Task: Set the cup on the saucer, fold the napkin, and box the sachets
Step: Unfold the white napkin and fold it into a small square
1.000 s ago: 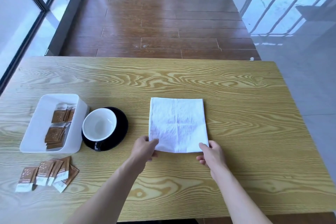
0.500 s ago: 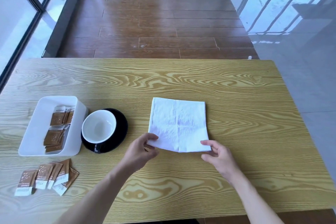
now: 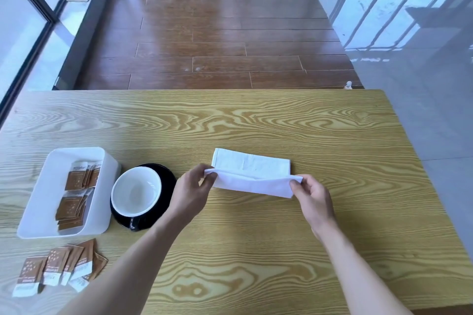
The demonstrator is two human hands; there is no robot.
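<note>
- Left hand (image 3: 190, 193) reaches in from the near edge, forearm slanting right; its fingers (image 3: 204, 174) pinch the napkin's (image 3: 252, 174) near-left corner, raised off the worktop (image 3: 256, 238).
- Right hand (image 3: 313, 199) mirrors it, forearm slanting left, fingers pinching the near-right corner.
- The napkin's far part lies flat mid-worktop; its near edge is lifted and bent toward the far side.
- Cup (image 3: 137, 190) sits on the saucer (image 3: 166, 179), left of the napkin.
- Some sachets (image 3: 55, 267) lie near-left; others are in the box (image 3: 38, 199).
</note>
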